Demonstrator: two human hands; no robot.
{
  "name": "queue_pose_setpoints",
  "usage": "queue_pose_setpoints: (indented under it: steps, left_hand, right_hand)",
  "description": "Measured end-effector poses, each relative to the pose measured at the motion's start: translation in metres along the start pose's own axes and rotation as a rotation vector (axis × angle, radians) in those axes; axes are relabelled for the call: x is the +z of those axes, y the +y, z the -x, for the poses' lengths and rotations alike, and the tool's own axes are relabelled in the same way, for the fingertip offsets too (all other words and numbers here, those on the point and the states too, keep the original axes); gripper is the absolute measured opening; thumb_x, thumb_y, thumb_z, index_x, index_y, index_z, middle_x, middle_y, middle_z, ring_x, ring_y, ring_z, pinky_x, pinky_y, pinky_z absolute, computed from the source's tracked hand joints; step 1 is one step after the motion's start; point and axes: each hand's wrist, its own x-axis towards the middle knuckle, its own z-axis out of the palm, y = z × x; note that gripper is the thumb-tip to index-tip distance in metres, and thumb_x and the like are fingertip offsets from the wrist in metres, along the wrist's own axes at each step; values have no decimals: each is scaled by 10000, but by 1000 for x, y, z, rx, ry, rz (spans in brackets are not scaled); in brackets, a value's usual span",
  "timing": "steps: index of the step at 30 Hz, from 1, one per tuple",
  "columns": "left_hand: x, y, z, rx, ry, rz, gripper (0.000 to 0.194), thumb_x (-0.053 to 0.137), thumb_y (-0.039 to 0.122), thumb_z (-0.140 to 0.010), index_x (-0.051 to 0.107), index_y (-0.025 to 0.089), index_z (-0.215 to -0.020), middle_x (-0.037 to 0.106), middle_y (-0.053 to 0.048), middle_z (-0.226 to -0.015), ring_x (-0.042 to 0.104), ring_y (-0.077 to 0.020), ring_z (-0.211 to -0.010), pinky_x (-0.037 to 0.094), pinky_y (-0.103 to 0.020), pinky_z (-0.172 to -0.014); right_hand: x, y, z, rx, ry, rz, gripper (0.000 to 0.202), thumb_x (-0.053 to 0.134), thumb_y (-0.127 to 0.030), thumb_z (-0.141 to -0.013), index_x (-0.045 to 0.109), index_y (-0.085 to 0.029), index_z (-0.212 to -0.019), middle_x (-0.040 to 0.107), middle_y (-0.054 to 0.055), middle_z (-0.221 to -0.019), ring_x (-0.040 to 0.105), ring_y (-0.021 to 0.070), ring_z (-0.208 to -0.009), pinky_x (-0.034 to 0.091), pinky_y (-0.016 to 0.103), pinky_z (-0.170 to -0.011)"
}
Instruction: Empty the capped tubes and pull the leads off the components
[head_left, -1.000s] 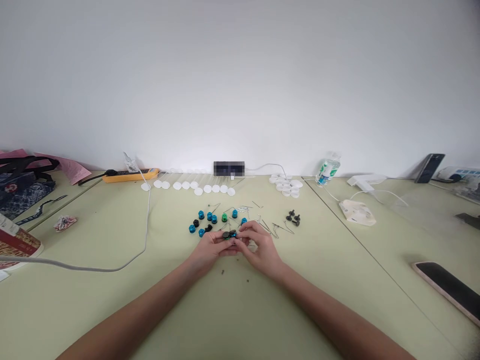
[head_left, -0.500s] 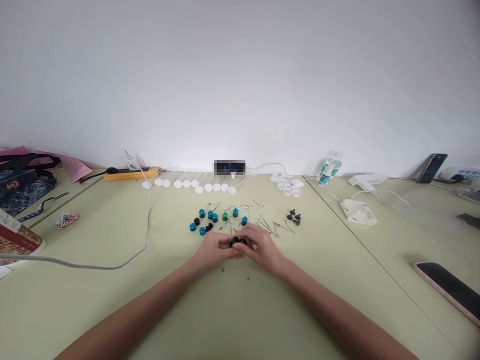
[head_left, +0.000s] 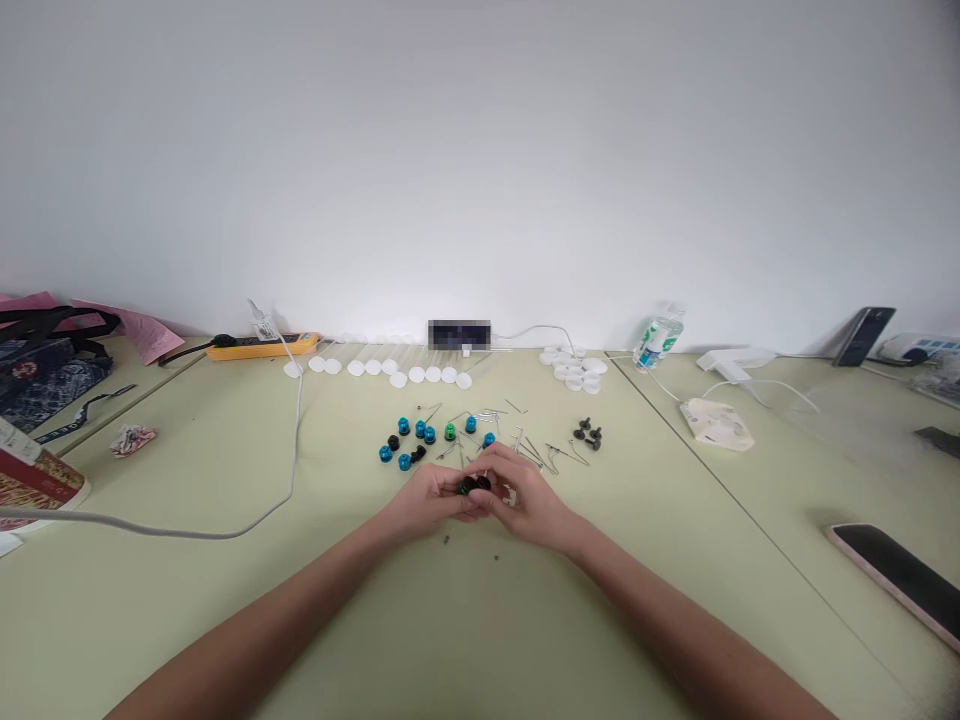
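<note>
My left hand (head_left: 426, 502) and my right hand (head_left: 526, 500) meet over the table, fingers closed around a small black round part with a green edge (head_left: 468, 485). A second dark round end (head_left: 484, 483) shows by my right fingertips; whether it belongs to the same piece I cannot tell. Just beyond my hands stand several blue-topped black knobs (head_left: 405, 462), one green-topped knob (head_left: 450, 432) and a few plain black pieces (head_left: 418, 455). Thin bent metal wires (head_left: 529, 450) lie scattered behind my right hand. Two tiny metal bits (head_left: 447, 540) rest nearer to me.
Black stemmed pieces (head_left: 589, 434) sit right of the wires. White discs (head_left: 416, 375) line the back, with more discs (head_left: 574, 370) farther right. A white cable (head_left: 296, 450) loops across the left. A bottle (head_left: 660, 340), a white box (head_left: 716, 424) and a phone (head_left: 904, 580) are at right.
My right hand has shifted slightly, its fingers turned a little about the small black part. The dark round end has moved slightly left. Things on the table stay put.
</note>
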Motion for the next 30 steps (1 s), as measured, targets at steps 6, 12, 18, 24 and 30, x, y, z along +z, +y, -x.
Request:
queue_pose_setpoints:
  steps: [6,12,18,24,30]
  left_hand:
    - [3,-1,2,-53,5,-7,297,633,369,-710,658,90,-809,680,-73,-762,644,-240,-805,513,-335,-715]
    - [0,5,2,-146,-76,25,333,659,366,-688,659,104,-894,692,-81,-777,655,-231,-798,516,-340,-742]
    - [-1,4,3,-326,-183,57,288,682,344,-662,671,105,-824,696,-91,-811,663,-194,-772,521,-266,-690]
    - [0,2,4,-373,-194,113,254,672,322,-684,674,123,-840,702,-76,-794,666,-169,-759,513,-240,-685]
    - [2,-1,4,-409,-257,146,229,670,302,-691,675,119,-829,700,-71,-797,665,-153,-745,511,-216,-660]
  right_hand:
    - [-2,0,0,27,-12,19,86,534,-250,-814,532,-181,-867,487,18,-771,420,113,-641,371,232,-551]
    - [-9,-5,-1,24,-115,-73,176,542,-300,-813,542,-195,-955,508,26,-820,454,116,-682,384,227,-568]
    - [-15,-6,-1,186,-314,-291,199,496,-353,-838,507,-185,-946,523,-20,-675,483,86,-567,367,200,-495]
    - [-18,-6,1,336,-269,-387,282,532,-434,-798,515,-177,-912,534,-4,-754,466,56,-499,333,174,-418]
    - [-15,-9,11,289,-309,-560,319,595,-366,-772,497,-191,-1020,540,7,-815,544,101,-679,423,213,-572]
